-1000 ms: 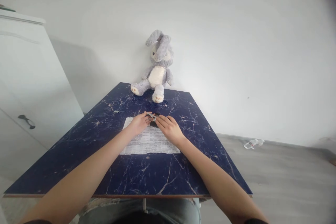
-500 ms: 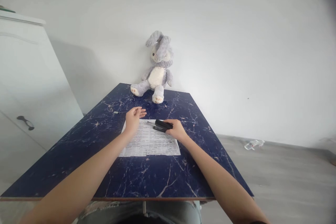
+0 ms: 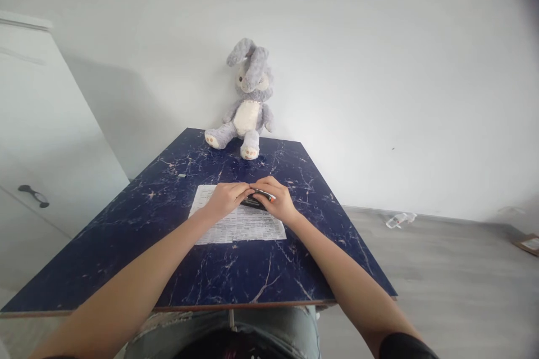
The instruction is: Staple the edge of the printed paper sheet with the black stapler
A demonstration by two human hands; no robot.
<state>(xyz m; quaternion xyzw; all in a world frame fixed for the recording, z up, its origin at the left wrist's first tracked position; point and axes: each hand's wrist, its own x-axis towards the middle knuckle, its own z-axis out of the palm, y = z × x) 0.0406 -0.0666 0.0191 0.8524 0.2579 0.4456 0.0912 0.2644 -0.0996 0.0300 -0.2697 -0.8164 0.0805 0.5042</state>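
Note:
My two hands meet over a printed sheet of paper (image 3: pixel 242 230) lying on the table. My right hand (image 3: pixel 275 197) is closed round a black, long object (image 3: pixel 254 202) with a light strip and an orange spot near the palm. Its exact kind is hard to make out, as the fingers cover much of it. From the other side my left hand (image 3: pixel 229 197) has its fingers closed on the left end of the same object, and its fingertips touch those of the right hand.
A grey plush rabbit (image 3: pixel 247 115) sits at the far end of the blue marbled table (image 3: pixel 219 286), against the wall. A small pale piece (image 3: pixel 182 175) lies left of the paper. A white cabinet (image 3: pixel 50 118) stands at left; a clear plastic bottle (image 3: pixel 396 220) lies on the floor.
My left hand, earlier open and apart above the paper's left side, has moved right to the black object. My right hand has turned, and the object sits more under the fingers.

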